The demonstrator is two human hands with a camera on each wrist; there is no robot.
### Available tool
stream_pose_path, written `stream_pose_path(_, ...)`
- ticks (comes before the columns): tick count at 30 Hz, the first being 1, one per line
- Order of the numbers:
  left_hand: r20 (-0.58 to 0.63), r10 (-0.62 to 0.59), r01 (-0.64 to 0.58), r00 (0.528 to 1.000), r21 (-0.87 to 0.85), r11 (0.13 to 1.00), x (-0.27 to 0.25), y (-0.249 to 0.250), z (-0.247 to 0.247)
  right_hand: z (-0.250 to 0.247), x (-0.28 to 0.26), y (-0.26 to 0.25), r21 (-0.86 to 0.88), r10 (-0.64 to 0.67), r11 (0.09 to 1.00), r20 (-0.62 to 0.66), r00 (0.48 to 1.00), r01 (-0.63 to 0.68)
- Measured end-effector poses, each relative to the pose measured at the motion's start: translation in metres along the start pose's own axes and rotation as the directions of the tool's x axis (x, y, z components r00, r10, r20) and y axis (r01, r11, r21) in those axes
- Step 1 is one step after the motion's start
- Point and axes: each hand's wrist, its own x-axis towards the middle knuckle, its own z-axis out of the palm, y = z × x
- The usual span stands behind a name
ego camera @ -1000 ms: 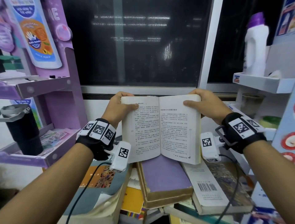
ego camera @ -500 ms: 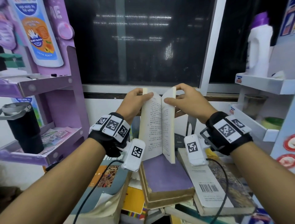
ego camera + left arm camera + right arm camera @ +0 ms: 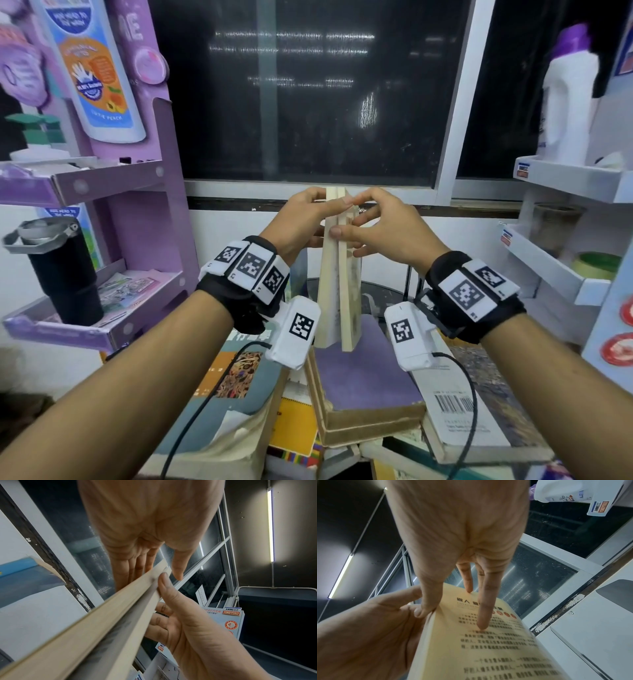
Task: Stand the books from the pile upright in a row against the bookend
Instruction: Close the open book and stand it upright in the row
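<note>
1. Cream paper pages show along the edge of the book (image 3: 337, 274) that both hands hold up in the air, over the pile of books (image 3: 363, 383).
2. This book stands almost straight up and is nearly closed, with just a thin gap between its two halves.
3. The left hand (image 3: 301, 222) is on the left side of the book. Its fingers lie flat on the cover and its thumb reaches over the page edge at the top, so it pinches the left half.
4. The right hand (image 3: 383, 229) is on the right side. Its thumb presses on the page edge and its fingers (image 3: 483, 601) lie straight on the yellow cover with dark print, so it pinches the right half.
5. From the left wrist view, the right thumb (image 3: 164, 582) touches the page edge close to the left thumb.
6. A purple book (image 3: 359, 373) lies flat on top of the pile, right under the held book.
7. A white book with a barcode (image 3: 455, 404) lies just to the right of the purple one.
8. A book with a teal and orange cover (image 3: 236, 370) lies on the left side of the pile.
9. A black cup (image 3: 65, 277) stands on a purple shelf (image 3: 102, 181) at the left.
10. A white bottle with a purple cap (image 3: 568, 99) stands on a white shelf (image 3: 575, 178) at the right.
11. A dark window (image 3: 308, 89) is behind the hands.
12. I cannot see the bookend in any view.
</note>
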Motion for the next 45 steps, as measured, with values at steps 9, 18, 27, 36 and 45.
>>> stream_pose_path(9, -0.092, 0.059, -0.053, 0.994, 0.063, 0.997, 0.001, -0.008, -0.002, -0.001, -0.001, 0.016, -0.071, -0.037, 0.997, 0.091, 0.995, 0.044)
stream_pose_path(18, -0.258, 0.065, -0.078, 0.964, -0.040, 0.996, -0.004, -0.026, -0.013, -0.001, 0.008, 0.034, -0.169, -0.088, 0.983, -0.092, 0.992, 0.072)
stream_pose_path(27, -0.318, 0.092, -0.174, 0.943, -0.238, 0.956, -0.007, -0.047, -0.033, 0.004, 0.012, 0.046, 0.045, 0.053, 0.997, 0.075, 0.996, -0.057)
stream_pose_path(36, -0.159, 0.119, -0.158, 0.980, -0.259, 0.953, 0.008, -0.055, -0.047, -0.012, 0.011, 0.020, 0.086, 0.009, 0.996, 0.270, 0.963, -0.033)
stream_pose_path(45, -0.128, 0.086, -0.095, 0.988, -0.066, 0.993, 0.034, -0.056, -0.050, -0.005, 0.016, 0.013, 0.002, -0.059, 0.998, 0.250, 0.967, 0.060)
